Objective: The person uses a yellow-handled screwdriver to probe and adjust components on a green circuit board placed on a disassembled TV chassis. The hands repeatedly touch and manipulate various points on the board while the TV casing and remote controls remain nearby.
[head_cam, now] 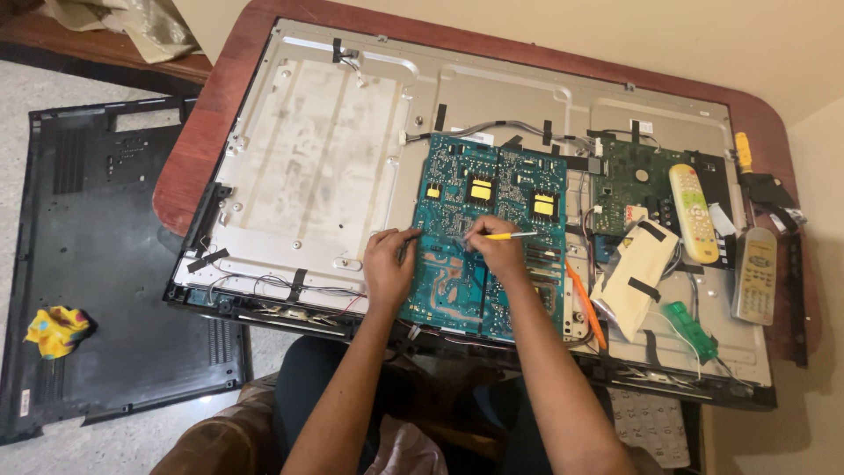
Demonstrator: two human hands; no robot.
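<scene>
A flat television with its back cover off lies face down on a reddish table; its grey metal chassis (316, 158) is bare. A teal circuit board (479, 290) with yellow parts sits in the middle. My left hand (388, 264) rests on the board's left edge, pinching a thin dark probe. My right hand (494, 246) is over the board's centre, gripping a yellow-handled tool (512, 236) whose tip touches the board.
A green circuit board (637, 180) lies to the right, with a white remote (693, 214), a grey remote (755, 274), an orange tool (586, 303) and a taped beige packet (635, 268). The black back cover (97, 264) lies on the floor, a yellow cloth (57, 330) on it.
</scene>
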